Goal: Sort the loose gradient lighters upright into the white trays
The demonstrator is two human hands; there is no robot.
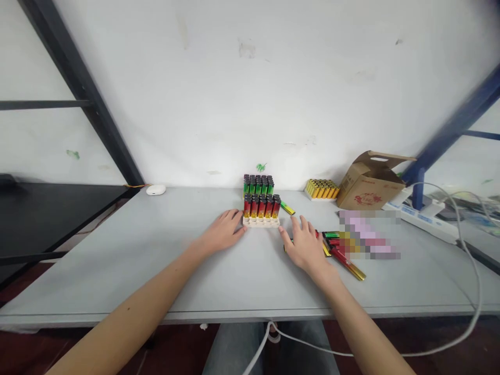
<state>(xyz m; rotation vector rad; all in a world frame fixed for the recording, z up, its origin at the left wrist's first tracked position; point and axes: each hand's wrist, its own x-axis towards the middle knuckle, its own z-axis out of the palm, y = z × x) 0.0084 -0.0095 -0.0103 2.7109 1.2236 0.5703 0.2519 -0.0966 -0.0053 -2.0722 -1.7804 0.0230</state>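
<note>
A white tray (261,224) stands mid-table and carries several upright red and gold lighters (261,207). Behind them are rows of green lighters (258,184) with dark tops. My left hand (224,230) rests at the tray's left end, fingers apart, holding nothing. On the other side, my right hand (303,244) is open, its thumb near the tray's right corner. Loose wrappers or lighters in red, green and gold (349,264) lie beside and partly under my right hand; I cannot tell which. One green and yellow piece (288,208) lies behind it.
A white tray of yellow-orange cylinders (322,189) stands by the wall, next to an open cardboard box (367,186). A white power strip (427,221) and cable (477,281) are on the right. Some items there are pixelated. A small white case (155,190) lies at the back left.
</note>
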